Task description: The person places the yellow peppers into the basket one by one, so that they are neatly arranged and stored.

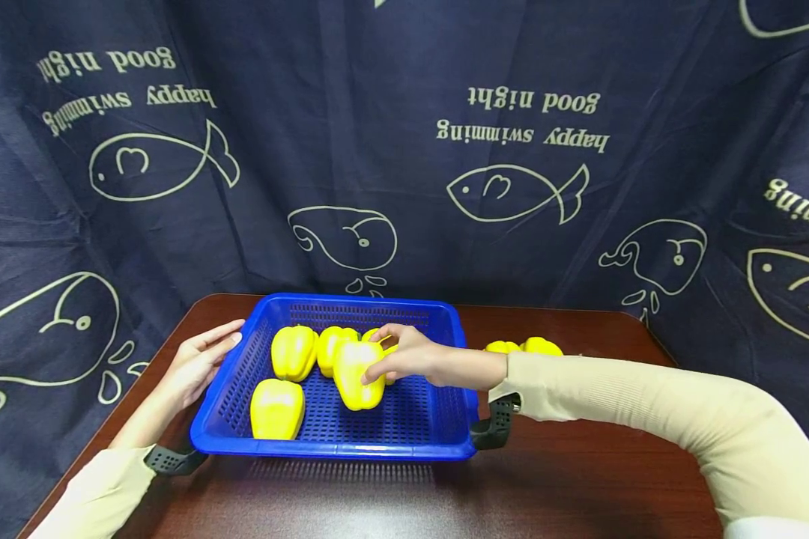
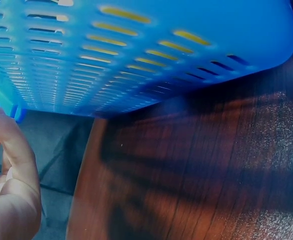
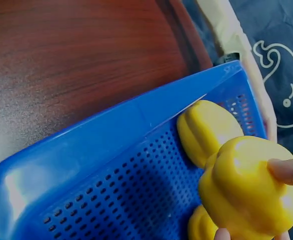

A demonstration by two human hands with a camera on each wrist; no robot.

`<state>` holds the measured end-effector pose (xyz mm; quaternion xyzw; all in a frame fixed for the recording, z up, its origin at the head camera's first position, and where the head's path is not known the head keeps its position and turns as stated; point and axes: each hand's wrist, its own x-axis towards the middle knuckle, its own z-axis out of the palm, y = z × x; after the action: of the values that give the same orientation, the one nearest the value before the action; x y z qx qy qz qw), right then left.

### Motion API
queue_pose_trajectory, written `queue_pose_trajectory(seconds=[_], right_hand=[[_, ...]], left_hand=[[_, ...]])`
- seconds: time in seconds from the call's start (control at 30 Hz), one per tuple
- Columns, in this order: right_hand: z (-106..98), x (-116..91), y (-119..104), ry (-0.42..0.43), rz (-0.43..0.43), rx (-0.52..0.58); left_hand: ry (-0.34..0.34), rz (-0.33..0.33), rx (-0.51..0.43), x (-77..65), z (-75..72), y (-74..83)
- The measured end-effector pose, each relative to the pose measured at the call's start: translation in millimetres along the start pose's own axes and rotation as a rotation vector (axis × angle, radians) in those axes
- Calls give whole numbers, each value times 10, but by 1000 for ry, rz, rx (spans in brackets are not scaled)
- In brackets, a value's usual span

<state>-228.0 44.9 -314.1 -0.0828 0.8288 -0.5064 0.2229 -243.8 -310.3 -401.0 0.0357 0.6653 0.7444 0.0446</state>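
Observation:
A blue perforated plastic basket point(image 1: 337, 449) stands on the table with several yellow bell peppers point(image 1: 276, 409) inside. My right hand point(image 1: 407, 353) reaches in from the right and grips a yellow bell pepper point(image 1: 359, 378) between thumb and fingers. In the right wrist view that held bell pepper point(image 3: 251, 187) overlaps others in the basket, with the thumb pressed on its side. At the basket's left side, my left hand point(image 1: 198, 363) has its fingertips right at the rim, fingers fairly straight. The left wrist view shows this hand point(image 2: 11, 175) beside the slotted basket wall point(image 2: 151, 30).
More yellow bell peppers point(image 1: 539, 346) lie on the dark wooden table point(image 1: 580, 464) to the right of the basket, partly behind my right sleeve. A navy curtain point(image 1: 404, 150) with fish and whale drawings hangs behind the table. Each wrist wears a black band point(image 1: 171, 460).

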Motion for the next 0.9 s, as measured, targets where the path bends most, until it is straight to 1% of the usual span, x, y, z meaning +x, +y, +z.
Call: queue_pose_trajectory(seconds=[0.33,0.63,0.73,0.9], right_hand=[[204,179,66,-38,49,37],[361,266,141,-98,86,56],[394,285,159,-114,92,36],[435,297,150,-127,109,-8]], left_hand=[[6,11,17,-2,-12,-6],[18,2,35,-24,3,-5],[24,-3,41,-28,3,0],[18,19,26,-23,8,5]])
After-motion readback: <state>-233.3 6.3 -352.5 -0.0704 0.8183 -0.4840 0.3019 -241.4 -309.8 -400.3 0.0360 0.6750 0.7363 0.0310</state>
